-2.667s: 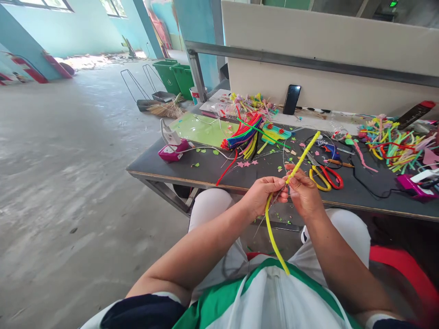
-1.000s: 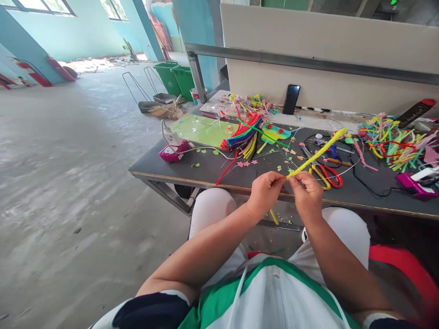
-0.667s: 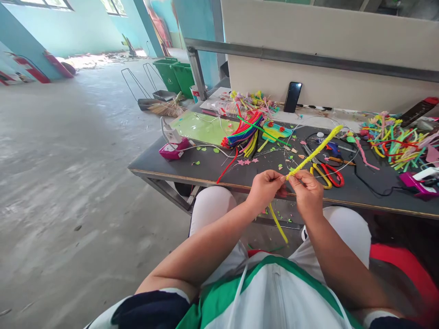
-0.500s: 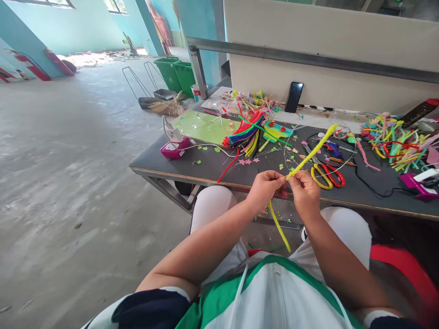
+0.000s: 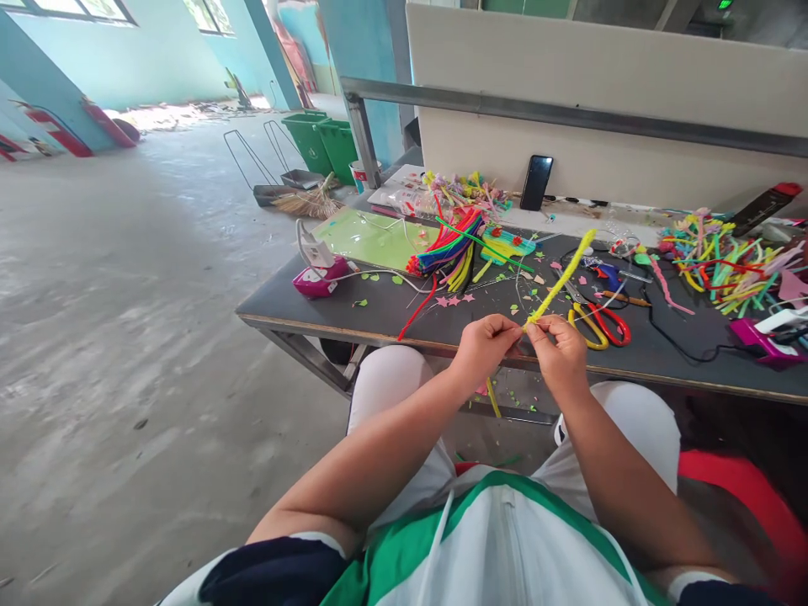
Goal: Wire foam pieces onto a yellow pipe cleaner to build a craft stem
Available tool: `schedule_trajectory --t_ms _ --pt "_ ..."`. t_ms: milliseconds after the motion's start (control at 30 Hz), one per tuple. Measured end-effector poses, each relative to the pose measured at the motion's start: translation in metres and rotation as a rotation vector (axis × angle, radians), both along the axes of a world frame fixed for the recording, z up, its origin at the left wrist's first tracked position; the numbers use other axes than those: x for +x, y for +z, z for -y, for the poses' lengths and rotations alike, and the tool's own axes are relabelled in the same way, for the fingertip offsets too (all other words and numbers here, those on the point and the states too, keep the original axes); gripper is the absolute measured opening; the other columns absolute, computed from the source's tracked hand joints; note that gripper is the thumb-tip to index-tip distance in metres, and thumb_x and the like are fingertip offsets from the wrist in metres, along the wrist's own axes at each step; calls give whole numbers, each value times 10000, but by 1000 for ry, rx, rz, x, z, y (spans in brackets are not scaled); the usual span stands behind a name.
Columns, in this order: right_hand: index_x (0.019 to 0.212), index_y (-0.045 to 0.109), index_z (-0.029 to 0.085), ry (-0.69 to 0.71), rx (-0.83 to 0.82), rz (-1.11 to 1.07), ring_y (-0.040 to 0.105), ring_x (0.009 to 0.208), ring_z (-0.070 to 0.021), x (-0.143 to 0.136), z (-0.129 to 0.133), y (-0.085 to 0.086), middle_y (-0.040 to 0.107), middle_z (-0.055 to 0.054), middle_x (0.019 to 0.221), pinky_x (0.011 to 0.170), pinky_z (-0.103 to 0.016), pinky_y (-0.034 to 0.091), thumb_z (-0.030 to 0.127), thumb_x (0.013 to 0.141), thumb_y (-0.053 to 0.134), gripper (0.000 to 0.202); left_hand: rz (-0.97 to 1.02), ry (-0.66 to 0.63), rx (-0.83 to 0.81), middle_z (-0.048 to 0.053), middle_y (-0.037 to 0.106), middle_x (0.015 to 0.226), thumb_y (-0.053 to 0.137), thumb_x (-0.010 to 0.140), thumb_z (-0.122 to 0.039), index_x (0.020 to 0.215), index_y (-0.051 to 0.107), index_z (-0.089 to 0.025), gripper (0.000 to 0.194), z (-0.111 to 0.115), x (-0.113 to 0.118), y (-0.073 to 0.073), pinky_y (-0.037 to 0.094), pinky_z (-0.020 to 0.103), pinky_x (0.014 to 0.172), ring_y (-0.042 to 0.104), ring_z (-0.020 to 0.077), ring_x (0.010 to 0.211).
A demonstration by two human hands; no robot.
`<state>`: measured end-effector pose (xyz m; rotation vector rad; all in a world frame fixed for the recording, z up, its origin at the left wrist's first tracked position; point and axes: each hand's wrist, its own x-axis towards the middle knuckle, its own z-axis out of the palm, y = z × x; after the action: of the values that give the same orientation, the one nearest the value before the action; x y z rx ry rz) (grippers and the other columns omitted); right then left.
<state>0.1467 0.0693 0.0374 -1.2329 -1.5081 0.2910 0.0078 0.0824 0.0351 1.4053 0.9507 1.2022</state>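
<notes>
Both hands met at frame centre: the left hand [image 5: 483, 349] and right hand [image 5: 559, 353] were closed, fingertips pinching a yellow pipe cleaner [image 5: 559, 282] that slanted toward the upper right over the table [image 5: 379, 316].

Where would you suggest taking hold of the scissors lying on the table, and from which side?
Take the scissors by their yellow and red handle loops, coming from the near table edge: the loops point toward the person, just beyond the right hand, while the blades point away.

Yellow pipe cleaner [image 5: 559, 282]: fuzzy, wire core. Tabletop [image 5: 379, 307]: matt dark, w/ metal frame. Scissors [image 5: 599, 324]: glossy plastic handles. Phone [image 5: 537, 182]: glossy black. Floor [image 5: 126, 337]: rough concrete.
</notes>
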Motion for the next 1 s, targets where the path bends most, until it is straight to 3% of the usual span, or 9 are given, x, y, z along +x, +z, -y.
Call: schedule_trajectory --t_ms 100,167,267,433,567,700,767,867,1000 --pt "694 617 194 -15 9 75 588 717 -195 2 -1 -1 633 -32 725 710 -341 455 271 788 603 122 -233 107 222 -14 607 593 580 789 -235 691 639 -165 134 0 1 -4 420 202 566 539 101 584" --pt "682 605 194 -2 20 117 584 706 -192 3 -2 -1 625 -28 711 703 -336 451 253 788 601 121 -267 120 228 -13 611 594 569 791 -225 682 638 -167 142 0 2 -5 417 202 569 541 103 590" --pt "677 596 200 50 43 148 577 713 -187 5 -3 0 614 -18 707 716 -335 448 236 794 594 122 -140 88 45 -15 589 564 574 784 -249 666 604 -155 154 0 5 -5 428 208 537 551 104 544" --pt "692 607 206 171 47 36 581 745 -176 6 -4 0 609 -7 741 740 -332 460 247 804 598 120 250 -144 -293 -10 586 590 650 734 -323 701 558 -142 206 1 4 -4 474 241 515 577 108 494" --pt "718 635 214 222 40 -71 584 753 -173 7 -5 -2 611 0 759 739 -332 462 259 794 615 91 391 -276 -370 16 601 620 710 682 -355 680 555 -132 272 1 0 -3 459 233 494 556 97 487" --pt "716 653 224 240 6 -158 571 746 -171 8 -9 -6 610 9 752 739 -332 457 280 761 651 72 428 -315 -410 7 573 613 729 653 -361 676 543 -136 293 1 0 -3 431 218 481 525 82 480" --pt "709 655 225 250 -35 -238 565 745 -172 6 -12 -10 609 13 746 741 -334 458 302 742 667 84 431 -289 -375 -7 554 605 712 666 -373 690 527 -147 293 3 2 -3 409 212 470 504 76 472" --pt "748 657 219 251 -129 -434 570 742 -171 -2 -14 -17 628 10 751 738 -332 464 337 719 684 124 375 -149 -220 -29 529 593 646 730 -359 708 511 -162 240 5 6 -4 393 207 475 472 68 471" --pt "766 645 196 203 -224 -671 567 701 -150 -13 -10 -19 635 6 743 707 -305 465 336 670 731 190 65 141 49 -34 522 589 554 792 -256 704 531 -174 122 7 9 -4 402 215 528 482 87 530"
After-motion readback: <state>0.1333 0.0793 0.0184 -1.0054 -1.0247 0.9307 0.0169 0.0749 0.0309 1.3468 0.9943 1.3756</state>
